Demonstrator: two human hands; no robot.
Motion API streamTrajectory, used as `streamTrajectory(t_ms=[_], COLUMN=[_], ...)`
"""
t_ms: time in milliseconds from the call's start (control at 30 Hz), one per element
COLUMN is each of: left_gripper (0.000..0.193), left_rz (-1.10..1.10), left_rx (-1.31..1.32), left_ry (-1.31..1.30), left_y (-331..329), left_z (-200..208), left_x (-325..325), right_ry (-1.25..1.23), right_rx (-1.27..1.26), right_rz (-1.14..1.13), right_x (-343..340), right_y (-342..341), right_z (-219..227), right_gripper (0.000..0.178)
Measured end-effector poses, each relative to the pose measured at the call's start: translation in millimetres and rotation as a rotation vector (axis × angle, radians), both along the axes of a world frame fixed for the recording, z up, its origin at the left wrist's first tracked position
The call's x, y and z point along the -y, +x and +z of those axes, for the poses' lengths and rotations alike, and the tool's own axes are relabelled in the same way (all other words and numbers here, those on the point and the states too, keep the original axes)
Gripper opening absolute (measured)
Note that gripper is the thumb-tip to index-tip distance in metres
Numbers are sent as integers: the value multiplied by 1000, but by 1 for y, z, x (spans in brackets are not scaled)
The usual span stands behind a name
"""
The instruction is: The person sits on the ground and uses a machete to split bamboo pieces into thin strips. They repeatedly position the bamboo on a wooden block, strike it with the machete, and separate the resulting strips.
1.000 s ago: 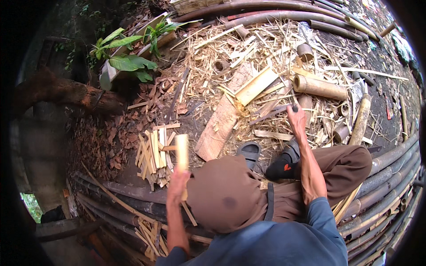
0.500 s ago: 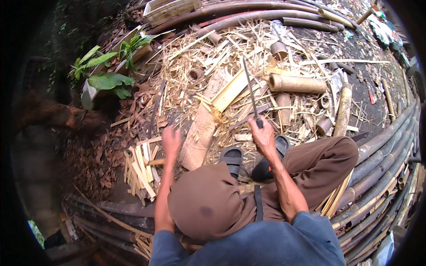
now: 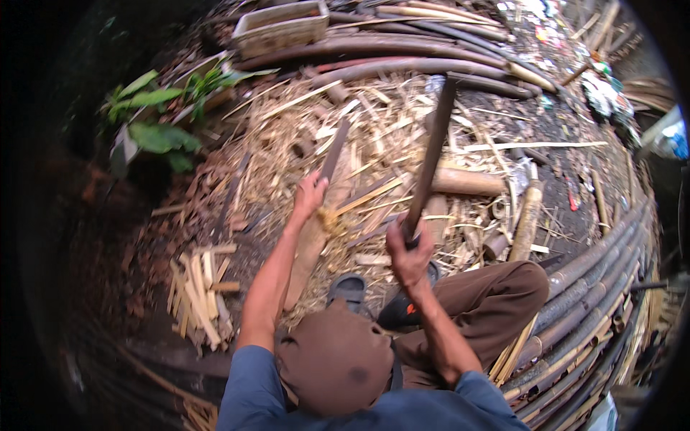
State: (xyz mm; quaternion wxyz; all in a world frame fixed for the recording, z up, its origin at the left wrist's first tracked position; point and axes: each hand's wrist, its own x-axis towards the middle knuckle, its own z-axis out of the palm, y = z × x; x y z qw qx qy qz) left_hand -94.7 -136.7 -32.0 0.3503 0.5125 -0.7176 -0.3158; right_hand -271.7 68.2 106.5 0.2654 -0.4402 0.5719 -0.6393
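Observation:
My left hand (image 3: 310, 194) is closed round the lower end of a dark bamboo strip (image 3: 336, 152), which tilts up and away over the litter of shavings. In my right hand (image 3: 411, 253) is the dark handle of a machete (image 3: 434, 147), its long blade raised and pointing away from me, to the right of the strip and apart from it. A worn wooden plank (image 3: 305, 262) lies below my left hand, running toward my feet. Near its middle is a small tuft of yellowish fibres (image 3: 330, 221).
A pile of split bamboo pieces (image 3: 200, 291) lies at left. Bamboo shavings cover the ground ahead, with a thick bamboo section (image 3: 471, 182) among them. Long poles (image 3: 575, 309) curve along the right. A pale rectangular box (image 3: 280, 32) and a leafy plant (image 3: 162, 136) stand at the far left.
My left hand has moved forward from beside my knee and now holds the bamboo strip. The machete's blade has swung up, its broad side showing. The view has shifted.

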Motion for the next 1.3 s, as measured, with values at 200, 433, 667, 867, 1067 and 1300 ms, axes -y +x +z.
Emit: streamTrajectory(t_ms=[200, 433, 667, 867, 1067, 1300], left_gripper=[27, 27, 24, 33, 28, 22], left_rz=[265, 631, 494, 297, 206, 65], left_rx=[-762, -807, -637, -659, -334, -405], left_ry=[170, 13, 102, 138, 40, 104], left_y=[138, 191, 129, 68, 76, 59], left_z=[110, 85, 51, 28, 1, 35], left_x=[-75, -115, -120, -121, -114, -131], right_ry=[-200, 351, 766, 702, 371, 476], right_rx=[197, -182, -270, -233, -203, -180], right_rz=[197, 314, 405, 201, 360, 487], right_x=[84, 73, -22, -25, -21, -6], right_y=[73, 110, 49, 37, 65, 76], right_z=[36, -177, -171, -112, -13, -15], right_gripper=[12, 16, 34, 39, 32, 32])
